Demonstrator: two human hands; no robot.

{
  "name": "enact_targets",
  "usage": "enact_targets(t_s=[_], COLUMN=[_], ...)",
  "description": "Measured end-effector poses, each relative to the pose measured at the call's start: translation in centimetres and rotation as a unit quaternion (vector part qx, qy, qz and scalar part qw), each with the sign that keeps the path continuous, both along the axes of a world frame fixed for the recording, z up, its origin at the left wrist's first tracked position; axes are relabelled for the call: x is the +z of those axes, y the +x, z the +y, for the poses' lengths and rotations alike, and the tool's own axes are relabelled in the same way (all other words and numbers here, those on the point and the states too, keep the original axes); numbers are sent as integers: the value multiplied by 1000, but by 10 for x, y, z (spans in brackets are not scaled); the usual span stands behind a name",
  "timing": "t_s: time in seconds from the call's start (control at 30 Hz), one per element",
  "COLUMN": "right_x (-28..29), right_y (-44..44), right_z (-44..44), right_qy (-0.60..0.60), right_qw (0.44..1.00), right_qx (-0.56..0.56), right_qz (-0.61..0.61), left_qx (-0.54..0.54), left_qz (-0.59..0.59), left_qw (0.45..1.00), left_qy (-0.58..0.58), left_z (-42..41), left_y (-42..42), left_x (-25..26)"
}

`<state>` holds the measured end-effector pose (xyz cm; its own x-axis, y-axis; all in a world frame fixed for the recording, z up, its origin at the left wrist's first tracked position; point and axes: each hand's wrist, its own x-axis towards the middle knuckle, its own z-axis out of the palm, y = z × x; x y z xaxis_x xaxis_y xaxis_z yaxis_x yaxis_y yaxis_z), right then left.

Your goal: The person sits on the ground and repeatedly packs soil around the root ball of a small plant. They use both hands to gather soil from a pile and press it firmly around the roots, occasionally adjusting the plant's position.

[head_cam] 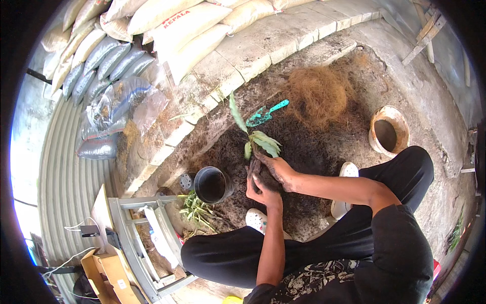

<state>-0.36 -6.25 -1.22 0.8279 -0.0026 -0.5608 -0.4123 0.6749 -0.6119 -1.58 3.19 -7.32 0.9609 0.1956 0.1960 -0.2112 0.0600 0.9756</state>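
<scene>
Both hands close around the dark root ball (269, 180) of a leafy plant (265, 141), whose green leaves rise beyond the fingers. My left hand (264, 190) supports the root ball from the left and below. On its other side, my right hand (280, 171) presses near the stem base. Dark soil covers the fingers. A turquoise hand trowel (265, 114), its blade dirty, lies on the soil just past the leaves. To the left of the hands stands a black plastic pot (213, 185) with dark contents, a smaller black pot (186, 181) lying beside it.
Brown fibre (321, 97) is heaped beyond the dark soil (303, 152). A dirty bucket (389, 131) stands at right. Cut leaves (195, 209) lie near the black pot. A metal frame (163, 228) is at lower left, filled sacks (197, 22) are stacked past a paved ledge (246, 60).
</scene>
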Motion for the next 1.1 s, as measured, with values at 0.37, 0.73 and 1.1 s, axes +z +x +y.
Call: enact_targets(t_s=[0.37, 0.73, 1.1], right_x=[29, -3, 13], right_y=[5, 2, 8], right_z=[-25, -12, -22], right_qy=[217, 159, 178], right_qw=[974, 987, 983], right_qx=[34, 28, 38], right_qz=[-57, 15, -30], left_qx=[-16, 16, -8], left_qz=[-133, -179, -131], left_qw=[985, 970, 983], left_qy=[109, 164, 125], left_z=[-14, -11, -10], left_y=[11, -1, 5], left_x=[55, 46, 54])
